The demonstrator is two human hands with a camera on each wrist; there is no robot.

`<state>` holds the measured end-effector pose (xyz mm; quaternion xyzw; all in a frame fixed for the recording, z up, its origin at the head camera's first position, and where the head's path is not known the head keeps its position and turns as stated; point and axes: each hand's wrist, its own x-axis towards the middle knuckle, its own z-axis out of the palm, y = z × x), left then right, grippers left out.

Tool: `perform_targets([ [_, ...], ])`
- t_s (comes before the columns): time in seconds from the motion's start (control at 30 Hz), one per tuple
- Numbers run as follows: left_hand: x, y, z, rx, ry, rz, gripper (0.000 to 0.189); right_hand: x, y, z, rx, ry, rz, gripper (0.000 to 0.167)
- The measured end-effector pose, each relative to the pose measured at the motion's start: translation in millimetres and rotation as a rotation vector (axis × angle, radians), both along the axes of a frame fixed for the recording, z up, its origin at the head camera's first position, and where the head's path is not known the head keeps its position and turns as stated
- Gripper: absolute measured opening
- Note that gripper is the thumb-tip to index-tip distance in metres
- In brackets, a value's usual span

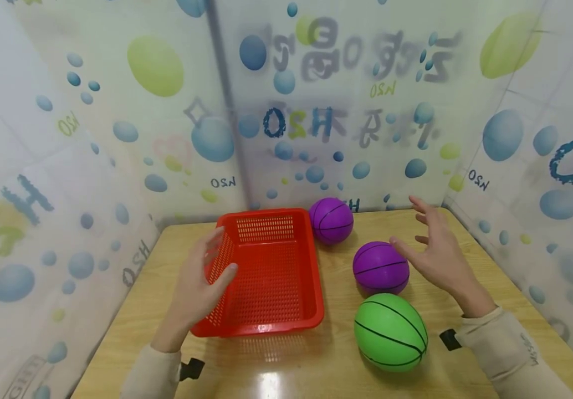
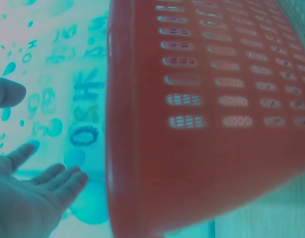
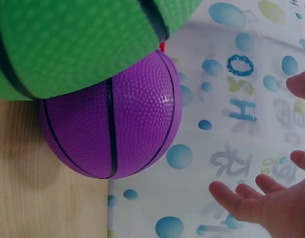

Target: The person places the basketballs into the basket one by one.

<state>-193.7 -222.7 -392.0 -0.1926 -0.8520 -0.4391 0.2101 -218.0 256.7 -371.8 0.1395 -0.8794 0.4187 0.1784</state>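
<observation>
A red plastic basket (image 1: pixel 266 327) with slotted walls stands on the table, and nothing lies inside it. My left hand (image 1: pixel 199 285) hovers over its left side, fingers apart and holding nothing; the left wrist view shows the basket's outer wall (image 2: pixel 157 163) beside that hand (image 2: pixel 33 193). My right hand (image 1: pixel 436 252) is raised with spread fingers, holding nothing, just right of a purple ball (image 1: pixel 381 269). A green ball (image 1: pixel 391 332) with black lines sits in front of that one. Another purple ball (image 1: pixel 331 220) rests by the basket's back right corner.
The wooden table (image 1: pixel 336 366) carries the basket and the balls. A patterned curtain (image 1: pixel 286 166) with blue and green dots closes off the back and both sides. Dark straps show at both sleeve cuffs.
</observation>
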Motion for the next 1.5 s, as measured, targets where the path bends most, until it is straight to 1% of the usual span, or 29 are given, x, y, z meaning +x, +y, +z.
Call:
perform_targets([
  [0.07,2.4,-4.9,-1.0,0.015,0.0,-0.004,0.073,-0.2,4,-1.7,-0.034,-0.013,0.001,0.101],
  [0.2,8.5,-14.6,-5.0,0.026,-0.038,0.026,0.073,-1.6,11,-4.8,-0.075,-0.049,-0.013,0.102],
  [0.37,14.0,-25.8,-16.5,0.019,-0.103,0.063,0.073,-3.2,16,-9.3,-0.098,-0.092,-0.02,0.101],
  [0.47,15.7,-31.9,-24.8,0.002,-0.158,0.079,0.074,-3.2,18,-13.1,-0.097,-0.113,-0.02,0.101],
  [0.53,16.9,-35.5,-30.7,-0.005,-0.208,0.087,0.075,-3.4,19,-16.1,-0.094,-0.125,-0.022,0.101],
  [0.73,20.0,-41.6,-45.5,0.035,-0.354,0.099,0.081,-5.7,20,-22.3,-0.098,-0.146,-0.035,0.101],
  [0.93,20.6,-43.8,-53.8,0.091,-0.439,0.078,0.081,-8.4,20,-25.9,-0.095,-0.157,-0.033,0.101],
  [1.07,19.2,-46.5,-59.4,0.132,-0.501,0.065,0.08,-10.9,21,-29.6,-0.103,-0.192,-0.017,0.103],
  [1.3,18.3,-46.9,-63.2,0.22,-0.598,0.024,0.084,-18.8,23,-41.2,-0.11,-0.304,0.012,0.107],
  [1.37,18.5,-46.3,-63.8,0.242,-0.61,0.012,0.085,-21.5,22,-45.9,-0.12,-0.342,0.022,0.109],
  [1.5,18.8,-45.8,-64.4,0.258,-0.619,0.008,0.086,-27.2,20,-55.7,-0.138,-0.419,0.049,0.113],
])
